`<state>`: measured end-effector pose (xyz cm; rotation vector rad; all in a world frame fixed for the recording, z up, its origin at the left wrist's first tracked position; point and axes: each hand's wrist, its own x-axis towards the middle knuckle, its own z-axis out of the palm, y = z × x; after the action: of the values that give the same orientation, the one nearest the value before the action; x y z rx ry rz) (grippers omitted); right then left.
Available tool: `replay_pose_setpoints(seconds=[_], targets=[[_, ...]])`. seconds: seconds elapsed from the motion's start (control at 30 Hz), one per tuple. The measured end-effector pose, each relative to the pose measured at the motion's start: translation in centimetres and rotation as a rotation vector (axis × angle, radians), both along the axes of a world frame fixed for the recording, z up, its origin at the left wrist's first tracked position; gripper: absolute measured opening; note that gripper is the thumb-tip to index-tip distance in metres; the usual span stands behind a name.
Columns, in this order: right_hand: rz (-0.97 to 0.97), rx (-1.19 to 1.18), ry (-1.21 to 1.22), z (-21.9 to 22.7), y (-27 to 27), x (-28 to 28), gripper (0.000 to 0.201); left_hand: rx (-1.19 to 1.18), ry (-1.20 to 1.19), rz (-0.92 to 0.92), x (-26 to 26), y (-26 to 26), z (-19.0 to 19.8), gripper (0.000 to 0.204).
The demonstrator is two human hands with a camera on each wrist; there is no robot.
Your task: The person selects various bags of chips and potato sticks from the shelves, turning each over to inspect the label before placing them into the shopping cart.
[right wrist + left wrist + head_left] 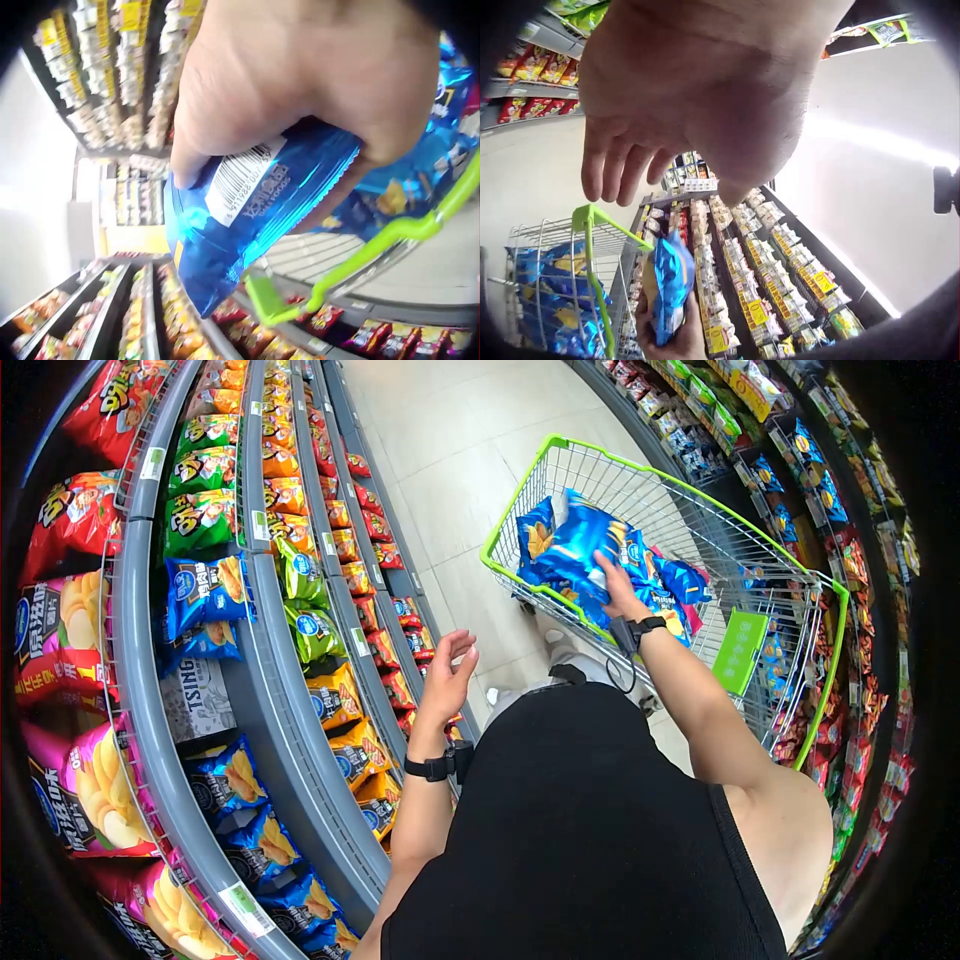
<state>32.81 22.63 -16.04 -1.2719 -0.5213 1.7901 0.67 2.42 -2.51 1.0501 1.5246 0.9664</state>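
Observation:
My right hand grips a blue bag of chips above the shopping cart. In the right wrist view the fingers and thumb wrap the bag, whose barcode label faces the camera. Beneath it, several more blue chip bags lie in the wire basket. My left hand hangs between the shelves and the cart, holding nothing, its fingers loosely bent. Its palm and fingers show in the left wrist view.
Shelves of snacks run along the left, with a partly emptied row beside blue bags and a white carton. Another snack shelf stands behind the cart. Tiled floor stretches ahead. A green panel hangs near the cart's handle end.

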Motion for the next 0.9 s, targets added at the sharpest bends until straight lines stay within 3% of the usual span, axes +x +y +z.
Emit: replay_pose_setpoints(seconds=[0.07, 0.1, 0.17, 0.3, 0.37, 0.47, 0.53, 0.6, 0.67, 0.73, 0.8, 0.83, 0.87, 0.9], targets=[[-0.136, -0.129, -0.006, -4.4, 0.0, 3.7, 0.066, -0.024, 0.018, -0.006, -0.6, -1.1, 0.0, 0.041], [-0.165, -0.196, -0.153, -11.6, 0.7, 8.0, 0.072, -0.026, -0.011, 0.016, -0.8, -1.6, -0.5, 0.036], [-0.214, -0.124, -0.240, -10.3, -1.9, 11.1, 0.056, -0.030, 0.008, -0.032, -0.8, -2.8, -1.6, 0.036], [-0.372, -0.281, -0.055, -11.2, -5.3, 14.6, 0.042, -0.079, -0.034, 0.015, -0.8, -5.3, -1.8, 0.034], [-0.497, -0.386, 0.021, -11.8, -5.5, 14.1, 0.063, -0.134, -0.063, 0.048, -1.0, -6.0, -0.9, 0.033], [-0.271, -0.519, 0.104, -10.6, -4.5, 13.1, 0.072, -0.130, -0.037, 0.077, -1.5, -6.8, -0.6, 0.034], [-0.236, -0.595, 0.098, -12.2, -2.3, 11.7, 0.068, -0.101, -0.007, 0.098, -1.5, -6.8, -0.6, 0.035], [0.144, -0.493, -0.139, -12.4, 0.1, 10.2, 0.060, -0.087, 0.009, 0.113, -1.3, -6.9, -0.5, 0.036], [0.314, -0.428, -0.187, -13.8, 3.4, 8.1, 0.063, -0.095, 0.025, 0.123, -1.3, -6.8, -0.3, 0.036], [0.410, -0.372, -0.250, -11.6, 5.0, 3.8, 0.063, -0.097, 0.043, 0.132, -1.2, -6.8, 0.5, 0.036], [0.643, -0.217, -0.329, -7.8, 4.6, -1.3, 0.054, -0.090, 0.064, 0.149, -1.1, -7.0, 0.7, 0.036], [0.760, -0.106, -0.316, -8.9, 4.9, -2.6, 0.051, -0.083, 0.076, 0.159, -1.1, -7.1, 0.6, 0.036], [0.818, 0.057, -0.392, -4.6, 2.9, -5.7, 0.052, -0.076, 0.090, 0.168, -1.2, -7.1, 0.5, 0.036], [0.940, 0.277, -0.531, -4.5, 2.0, -7.4, 0.055, -0.080, 0.093, 0.183, -1.0, -7.2, 0.7, 0.036]])
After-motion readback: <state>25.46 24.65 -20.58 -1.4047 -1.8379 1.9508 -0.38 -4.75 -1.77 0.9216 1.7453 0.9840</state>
